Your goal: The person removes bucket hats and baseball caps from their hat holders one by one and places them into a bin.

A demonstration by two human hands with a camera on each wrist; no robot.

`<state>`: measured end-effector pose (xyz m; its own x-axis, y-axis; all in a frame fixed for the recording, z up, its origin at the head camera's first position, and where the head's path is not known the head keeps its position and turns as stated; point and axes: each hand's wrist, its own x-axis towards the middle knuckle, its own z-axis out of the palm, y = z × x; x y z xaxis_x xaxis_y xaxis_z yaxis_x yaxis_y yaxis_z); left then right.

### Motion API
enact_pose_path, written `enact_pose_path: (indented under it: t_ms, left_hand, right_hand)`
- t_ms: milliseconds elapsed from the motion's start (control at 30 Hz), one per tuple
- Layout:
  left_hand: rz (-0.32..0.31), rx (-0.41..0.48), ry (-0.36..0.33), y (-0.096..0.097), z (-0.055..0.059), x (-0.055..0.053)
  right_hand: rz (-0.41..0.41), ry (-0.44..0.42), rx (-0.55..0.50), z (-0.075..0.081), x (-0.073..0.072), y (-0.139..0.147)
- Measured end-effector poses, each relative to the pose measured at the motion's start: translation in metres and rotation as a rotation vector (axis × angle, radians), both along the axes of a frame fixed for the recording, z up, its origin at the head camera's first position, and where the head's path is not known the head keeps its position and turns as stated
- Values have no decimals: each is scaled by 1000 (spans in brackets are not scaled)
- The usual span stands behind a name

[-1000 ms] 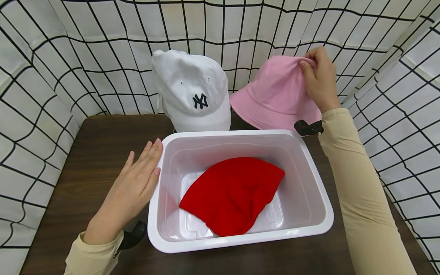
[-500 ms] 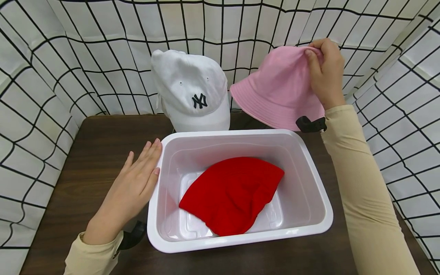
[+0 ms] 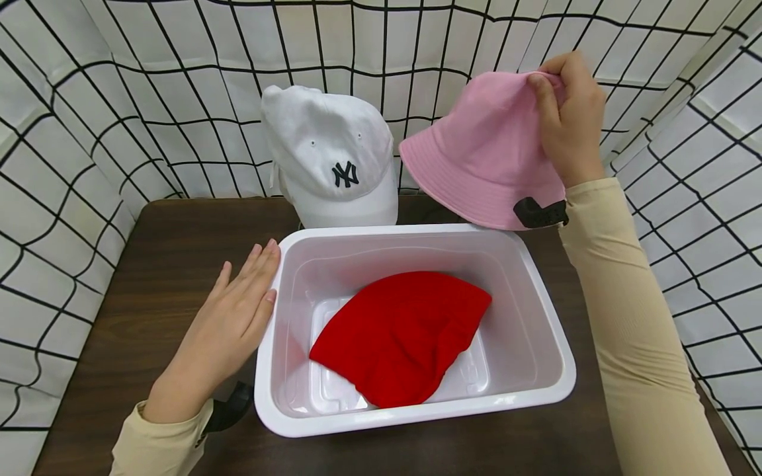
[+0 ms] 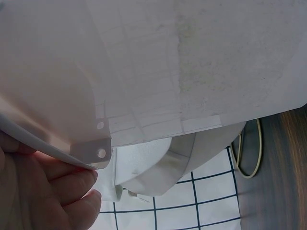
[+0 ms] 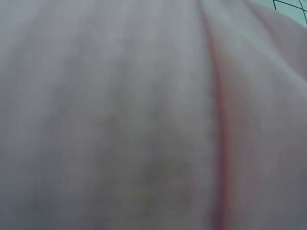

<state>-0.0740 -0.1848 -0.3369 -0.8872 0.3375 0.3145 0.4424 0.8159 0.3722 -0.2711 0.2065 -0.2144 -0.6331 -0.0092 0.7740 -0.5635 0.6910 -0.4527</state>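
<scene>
My right hand [image 3: 573, 119] pinches the crown of a pink bucket hat [image 3: 482, 145] above the tub's back right corner, its brim hanging down. Pink cloth [image 5: 120, 115] fills the right wrist view, blurred, with no finger showing. My left hand [image 3: 223, 330] lies with straight fingers along the left rim of a white plastic tub [image 3: 548, 357]. In the left wrist view, fingers [image 4: 76, 187] touch the underside of that rim. A folded red bucket hat [image 3: 405, 337] lies inside the tub. Behind it stands a white baseball cap [image 3: 339, 152] with a dark NY emblem.
The tub stands on a dark wooden table [image 3: 161, 264]. Black wire grid panels [image 3: 196, 99] backed with white sheets rise behind and on both sides. A thin looped cord [image 4: 256, 158] shows near the table in the left wrist view.
My right hand has lifted the pink bucket hat upward and slightly to the right. The left hand, tub, red bucket hat and white cap have stayed in place.
</scene>
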Motion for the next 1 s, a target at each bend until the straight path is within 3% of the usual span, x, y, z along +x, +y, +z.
enact_pose_path:
  t_ms: [67,400,567,733,900,1000]
  left_hand:
    - [0,0,-2,0,0,0]
    - [0,17,1,1,0,1]
    - [2,9,-3,2,1,1]
    - [2,5,-1,2,1,1]
    - [-1,5,1,2,0,0]
    - [-1,4,3,2,0,0]
  right_hand:
    - [12,-18,19,1,3,0]
    - [28,-318,68,19,11,8]
    - [81,-384,29,24,13,13]
    - [111,-330,-23,24,17,11]
    - [108,-129,81,20,27,5]
    - [134,-56,116,18,34,2]
